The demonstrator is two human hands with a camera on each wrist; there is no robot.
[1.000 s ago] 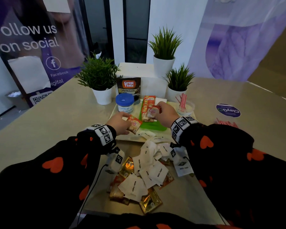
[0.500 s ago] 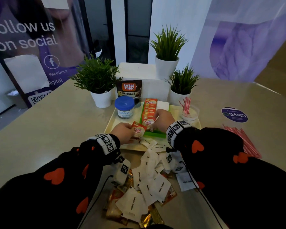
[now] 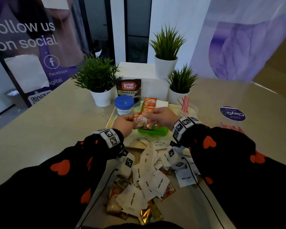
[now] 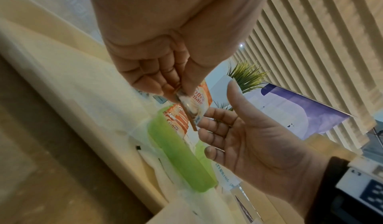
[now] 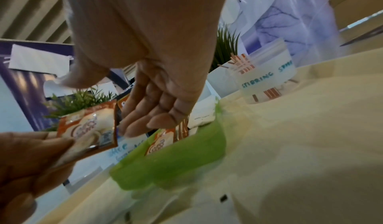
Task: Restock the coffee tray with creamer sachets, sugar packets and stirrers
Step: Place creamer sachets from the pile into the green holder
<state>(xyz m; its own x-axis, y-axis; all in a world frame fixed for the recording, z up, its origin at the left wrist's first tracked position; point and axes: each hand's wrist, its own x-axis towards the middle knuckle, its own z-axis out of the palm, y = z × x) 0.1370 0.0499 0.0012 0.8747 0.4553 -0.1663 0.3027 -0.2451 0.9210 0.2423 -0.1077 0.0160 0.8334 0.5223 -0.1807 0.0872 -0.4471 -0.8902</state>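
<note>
My left hand (image 3: 124, 122) pinches a Coffee-mate creamer sachet (image 3: 139, 120) by one edge, held upright above the near end of the green container (image 3: 157, 131). My right hand (image 3: 162, 116) reaches in from the right, fingers straight and thumb out, its fingertips at the sachet's (image 4: 200, 96) free edge. The right wrist view shows those fingers (image 5: 153, 108) just beside the sachet (image 5: 89, 127). A row of creamer sachets (image 3: 149, 104) stands in the green container on the cream tray (image 3: 111, 116). White sugar packets (image 3: 149, 179) lie heaped in front of the tray. Red-striped stirrers stand in a clear cup (image 3: 186, 108).
A blue-lidded jar (image 3: 124, 104) and a Great Taste pouch (image 3: 128, 87) stand at the tray's back left. Three potted plants (image 3: 97, 76) ring the back. Loose stirrers (image 3: 233, 128) lie on the table at right. Gold sachets (image 3: 149, 215) lie under the sugar pile.
My right hand set its sachet into the green container, then came back toward the left hand. My left hand lifted its sachet up and rightward to meet it.
</note>
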